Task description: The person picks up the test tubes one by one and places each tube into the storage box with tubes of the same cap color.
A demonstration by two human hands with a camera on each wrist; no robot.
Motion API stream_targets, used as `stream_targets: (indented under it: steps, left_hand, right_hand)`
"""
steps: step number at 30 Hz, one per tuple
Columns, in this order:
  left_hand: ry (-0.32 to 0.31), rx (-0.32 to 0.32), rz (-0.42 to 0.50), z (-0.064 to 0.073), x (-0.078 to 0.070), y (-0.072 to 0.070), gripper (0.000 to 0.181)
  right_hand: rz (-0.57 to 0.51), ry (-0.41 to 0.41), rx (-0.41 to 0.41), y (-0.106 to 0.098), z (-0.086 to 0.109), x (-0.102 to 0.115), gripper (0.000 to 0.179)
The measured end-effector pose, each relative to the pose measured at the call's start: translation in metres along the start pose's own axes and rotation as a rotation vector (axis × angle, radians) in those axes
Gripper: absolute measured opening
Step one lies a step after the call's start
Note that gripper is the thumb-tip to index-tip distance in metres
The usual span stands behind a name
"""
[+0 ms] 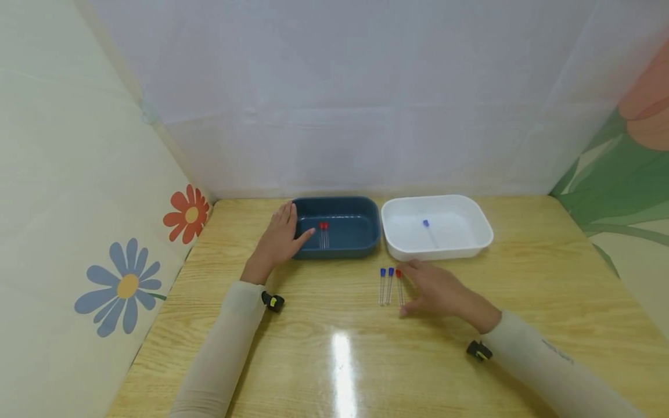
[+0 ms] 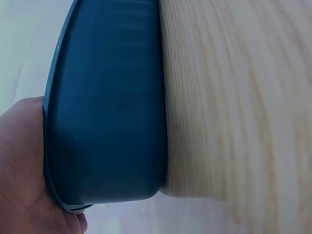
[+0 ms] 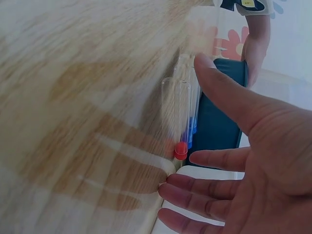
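My left hand (image 1: 279, 237) rests on the left end of a dark blue tray (image 1: 360, 253), its thumb over the rim. Inside that tray lie two red-capped clear tubes (image 1: 324, 235). My right hand (image 1: 436, 290), fingers spread, is beside a red-capped test tube (image 1: 399, 274) on the table; in the right wrist view the index fingertip is close to the red cap (image 3: 181, 150), and nothing is gripped. Just left of it lie two blue-capped test tubes (image 1: 387, 284), side by side. A white tray (image 1: 439, 253) holds one blue-capped tube (image 1: 426, 224).
Both trays stand next to each other on the wooden table (image 1: 313, 325), near the white back wall (image 1: 324, 133). Flower-printed side panels (image 1: 128, 287) flank the table. A black wrist device (image 1: 273, 301) is on the left wrist and another (image 1: 479, 350) on the right.
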State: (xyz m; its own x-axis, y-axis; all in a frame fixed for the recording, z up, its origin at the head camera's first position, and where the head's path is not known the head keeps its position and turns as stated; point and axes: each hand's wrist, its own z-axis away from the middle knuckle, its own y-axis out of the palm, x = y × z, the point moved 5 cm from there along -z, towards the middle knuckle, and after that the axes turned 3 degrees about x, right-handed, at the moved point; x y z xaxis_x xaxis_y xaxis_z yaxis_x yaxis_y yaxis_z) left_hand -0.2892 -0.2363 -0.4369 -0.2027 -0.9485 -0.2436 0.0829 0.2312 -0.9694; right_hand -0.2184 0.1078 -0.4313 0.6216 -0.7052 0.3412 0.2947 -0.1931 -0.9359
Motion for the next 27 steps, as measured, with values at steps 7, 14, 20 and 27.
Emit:
stream_targets:
  steps: [7,14,20,27]
  left_hand:
    - [0.009,-0.011,-0.002,-0.0003,0.0029,-0.0019,0.095]
    - [0.026,-0.022,-0.013,-0.0021,0.0034,0.0044,0.094]
    - [0.023,-0.023,-0.011,-0.0004,0.0031,0.0064,0.095]
    - [0.021,-0.032,-0.001,-0.002,0.0038,0.0036,0.098]
  right_hand:
    - [0.025,-0.01,-0.017,0.001,-0.0033,0.0008,0.095]
    - [0.039,0.021,0.0,0.0057,-0.0052,-0.001,0.092]
    - [0.046,0.023,-0.005,0.0081,-0.0064,-0.0025,0.094]
    - [0.07,0.0,-0.028,0.0047,-0.0079,-0.0014,0.092]
